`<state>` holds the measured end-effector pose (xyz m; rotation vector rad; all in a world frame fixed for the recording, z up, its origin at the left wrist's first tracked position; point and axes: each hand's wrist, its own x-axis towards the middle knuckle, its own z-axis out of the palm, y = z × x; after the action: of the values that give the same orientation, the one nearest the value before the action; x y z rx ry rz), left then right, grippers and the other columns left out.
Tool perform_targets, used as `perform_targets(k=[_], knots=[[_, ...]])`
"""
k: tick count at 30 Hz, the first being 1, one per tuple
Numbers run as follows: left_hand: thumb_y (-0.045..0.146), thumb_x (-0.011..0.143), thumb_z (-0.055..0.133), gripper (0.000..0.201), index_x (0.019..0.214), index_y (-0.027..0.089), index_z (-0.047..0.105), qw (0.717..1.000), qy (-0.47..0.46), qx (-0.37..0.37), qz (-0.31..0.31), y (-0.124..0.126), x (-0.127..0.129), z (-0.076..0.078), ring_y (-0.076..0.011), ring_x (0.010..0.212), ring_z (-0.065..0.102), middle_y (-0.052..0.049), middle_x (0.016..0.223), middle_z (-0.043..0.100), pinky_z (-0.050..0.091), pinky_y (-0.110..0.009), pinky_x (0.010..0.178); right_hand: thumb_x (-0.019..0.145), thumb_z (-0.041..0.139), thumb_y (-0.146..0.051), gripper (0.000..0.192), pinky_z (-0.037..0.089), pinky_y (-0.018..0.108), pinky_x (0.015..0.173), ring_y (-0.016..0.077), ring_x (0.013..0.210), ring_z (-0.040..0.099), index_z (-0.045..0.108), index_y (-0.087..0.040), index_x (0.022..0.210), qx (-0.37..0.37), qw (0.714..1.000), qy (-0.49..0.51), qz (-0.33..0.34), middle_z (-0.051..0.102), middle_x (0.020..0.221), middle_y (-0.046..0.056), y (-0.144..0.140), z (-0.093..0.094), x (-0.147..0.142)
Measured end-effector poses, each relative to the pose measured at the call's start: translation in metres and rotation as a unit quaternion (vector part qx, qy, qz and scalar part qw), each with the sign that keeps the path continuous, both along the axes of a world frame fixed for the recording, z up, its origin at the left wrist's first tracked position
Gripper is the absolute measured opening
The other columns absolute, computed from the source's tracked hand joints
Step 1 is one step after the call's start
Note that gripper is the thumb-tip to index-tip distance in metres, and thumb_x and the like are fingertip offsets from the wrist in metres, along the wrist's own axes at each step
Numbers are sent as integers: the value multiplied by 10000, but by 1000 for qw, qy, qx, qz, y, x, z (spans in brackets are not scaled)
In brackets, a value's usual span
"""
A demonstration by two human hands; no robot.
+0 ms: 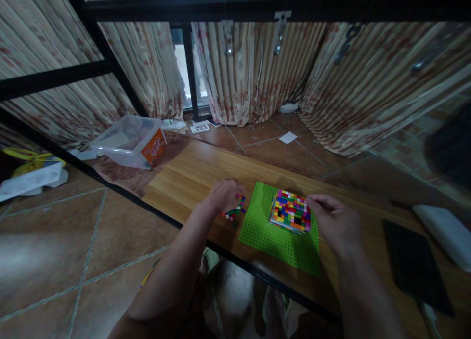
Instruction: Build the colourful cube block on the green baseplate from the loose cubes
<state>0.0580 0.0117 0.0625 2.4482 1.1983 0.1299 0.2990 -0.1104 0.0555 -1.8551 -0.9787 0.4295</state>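
A green studded baseplate (pixel 265 231) lies on the wooden table (pixel 191 177). On it stands a square block of many-coloured small bricks (pixel 290 211). My right hand (pixel 333 219) rests at the block's right edge, fingertips touching its upper right corner. My left hand (pixel 224 194) is just left of the baseplate, fingers curled over a small pile of loose coloured bricks (pixel 235 211); whether it grips any is hidden by the fingers.
A clear plastic box (pixel 128 140) with an orange label sits on the floor beyond the table's far left corner. A black flat slab (pixel 412 265) and a white object (pixel 441 231) lie on the table at right. Striped curtains hang behind; papers lie on the tiled floor.
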Motion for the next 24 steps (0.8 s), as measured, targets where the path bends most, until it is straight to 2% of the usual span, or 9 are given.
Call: perform_targets(k=[3, 9, 18, 24], knots=[[125, 722, 561, 323, 971, 211, 746, 999, 36, 21, -6, -2, 4, 1, -227, 1010, 646, -80, 1033, 724, 490, -331, 899, 716, 663, -433, 238, 533, 347, 697, 239, 748, 698, 728, -217, 794, -19, 1000, -13, -7, 752, 797, 56, 0, 0, 0], [141, 723, 551, 251, 841, 208, 763, 998, 55, 28, -2, -3, 8, -1, -239, 971, 642, -90, 964, 724, 496, -331, 842, 732, 652, -419, 223, 529, 326, 683, 224, 735, 697, 727, -220, 802, -27, 999, -24, 7, 751, 794, 48, -2, 1, 1], [150, 771, 525, 227, 854, 167, 736, 997, 60, 39, 22, -2, 8, -2, -227, 962, 647, -107, 968, 727, 488, -315, 846, 731, 651, -438, 238, 517, 321, 662, 223, 722, 694, 734, -227, 803, -28, 999, -44, 7, 750, 782, 41, -3, -1, 5], [159, 748, 539, 260, 889, 217, 749, 997, 64, 34, 6, -1, 8, -2, -245, 1018, 635, -83, 1013, 723, 473, -359, 890, 732, 646, -434, 227, 529, 322, 678, 221, 740, 698, 726, -231, 796, -10, 1000, -23, 14, 752, 793, 39, -1, 0, 4]])
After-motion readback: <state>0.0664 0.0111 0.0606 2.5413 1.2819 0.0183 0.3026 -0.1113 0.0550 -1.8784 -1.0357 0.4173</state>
